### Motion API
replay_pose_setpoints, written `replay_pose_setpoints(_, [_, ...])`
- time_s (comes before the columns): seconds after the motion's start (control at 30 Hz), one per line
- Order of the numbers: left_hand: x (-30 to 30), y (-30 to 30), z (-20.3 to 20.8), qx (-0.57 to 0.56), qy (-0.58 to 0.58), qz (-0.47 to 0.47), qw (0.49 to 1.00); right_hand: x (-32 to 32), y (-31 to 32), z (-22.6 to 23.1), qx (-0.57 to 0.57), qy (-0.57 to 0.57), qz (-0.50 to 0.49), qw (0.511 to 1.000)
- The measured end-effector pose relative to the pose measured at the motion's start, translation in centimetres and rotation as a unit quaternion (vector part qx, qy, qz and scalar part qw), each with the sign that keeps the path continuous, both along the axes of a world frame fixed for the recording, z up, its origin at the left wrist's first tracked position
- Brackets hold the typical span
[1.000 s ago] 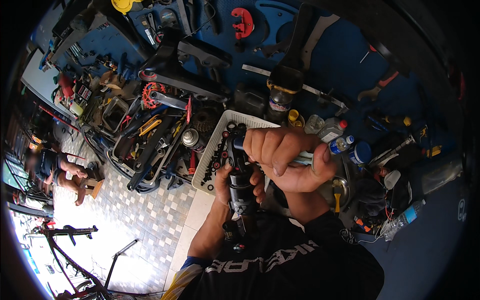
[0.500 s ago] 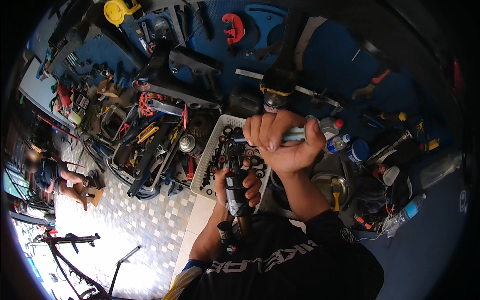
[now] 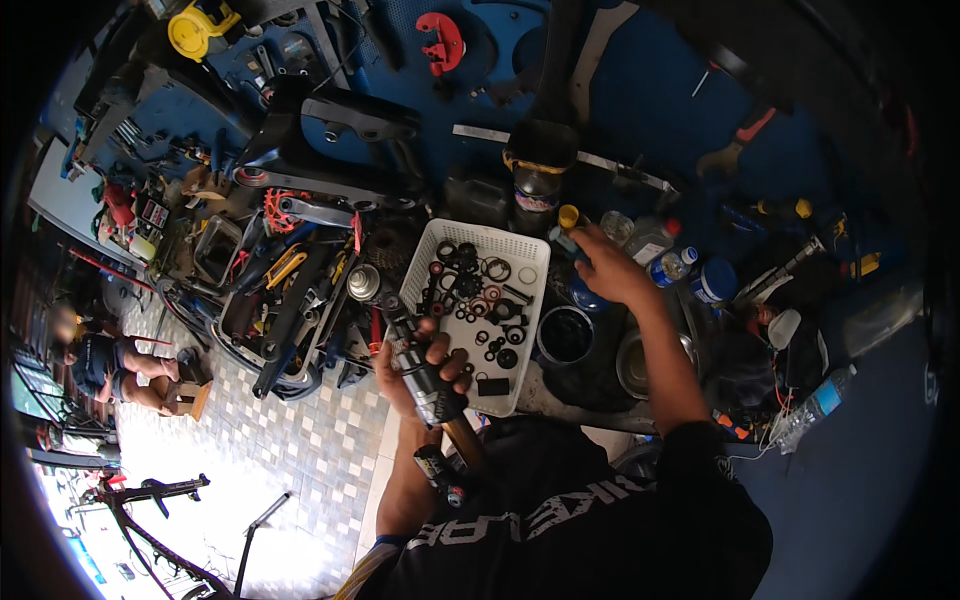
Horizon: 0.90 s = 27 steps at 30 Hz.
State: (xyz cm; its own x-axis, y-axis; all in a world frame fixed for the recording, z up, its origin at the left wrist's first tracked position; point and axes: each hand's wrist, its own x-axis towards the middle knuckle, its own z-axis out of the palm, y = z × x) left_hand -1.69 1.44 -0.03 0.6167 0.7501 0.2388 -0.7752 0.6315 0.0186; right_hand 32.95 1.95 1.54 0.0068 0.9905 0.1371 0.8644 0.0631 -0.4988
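Note:
My left hand [image 3: 425, 375] is closed around a black bicycle rear shock [image 3: 430, 395], which is tilted, its bronze shaft [image 3: 463, 443] pointing toward my body. A small side canister [image 3: 437, 472] hangs beside that shaft. Farther right, my right hand [image 3: 608, 268] reaches over the bench behind the white parts basket [image 3: 425, 262]. Its fingers are closed at a small tool with a grey-green handle [image 3: 561, 239], mostly hidden by the hand. A yellow cap [image 3: 568, 217] is just beyond the fingertips. Loose rings, seals and bolts lie in the basket.
A dark round tub [image 3: 566, 335] and a metal bowl [image 3: 632, 372] stand right of the basket. Bottles [image 3: 672, 266] and a blue tub [image 3: 715, 304] crowd the right. Hand tools [image 3: 290, 268] and a spray can [image 3: 364, 283] fill the left. A person [image 3: 110, 365] sits farther left.
My right hand has moved away from the shock, to the right and back over the bench, with the grey-green tool. My left hand has shifted left and tilted the shock, uncovering the basket.

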Motion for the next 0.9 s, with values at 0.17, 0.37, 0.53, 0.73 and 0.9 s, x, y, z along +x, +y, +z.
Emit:
replay_pose_setpoints(0.17, [-3.8,0.0,0.1,0.051,0.115,0.141,0.982,2.5,-0.3,-6.4,-0.169,-0.061,-0.044,0.983])
replay_pose_setpoints(0.37, [-7.6,-1.4,0.2,0.092,0.220,0.213,0.947,2.1,0.0,-8.2,-0.208,-0.127,-0.086,0.966])
replay_pose_setpoints(0.53, [-8.6,-3.0,-1.3,-0.016,0.236,0.227,0.945,-2.9,0.8,-2.9,-0.013,-0.070,-0.046,0.996])
replay_pose_setpoints(0.73, [-7.6,-2.7,-2.7,-0.035,0.216,0.204,0.954,-10.7,5.4,-3.1,-0.085,0.017,0.220,0.972])
replay_pose_setpoints(0.9, [-7.1,-2.7,-2.7,-0.028,0.213,0.198,0.957,-14.2,8.7,-6.2,-0.123,-0.060,0.261,0.956])
